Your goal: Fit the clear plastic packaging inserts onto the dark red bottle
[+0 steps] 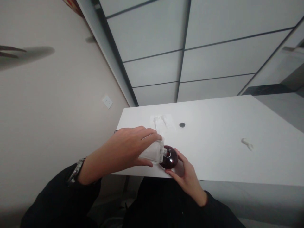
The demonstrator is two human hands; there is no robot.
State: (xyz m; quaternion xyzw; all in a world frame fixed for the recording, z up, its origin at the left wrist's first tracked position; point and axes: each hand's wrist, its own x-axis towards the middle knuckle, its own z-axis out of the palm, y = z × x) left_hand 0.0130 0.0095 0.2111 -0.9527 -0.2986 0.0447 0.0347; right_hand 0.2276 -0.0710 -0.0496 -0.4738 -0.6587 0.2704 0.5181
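My left hand [123, 150] grips a clear rectangular bottle [153, 152] and tips it sideways, its neck pointing into the opening of a round dark red bottle [170, 158]. The dark red bottle rests on the white table [225, 158] near its front edge. My right hand [184, 174] steadies that bottle from the near side, fingers curled around it. A watch sits on my left wrist above a black sleeve.
On the table lie a thin clear plastic bag [162, 122], a small dark round cap [182, 124] and a small white piece [247, 144] to the right. A beige wall with a socket [107, 101] stands at the left; glass panels lie behind the table.
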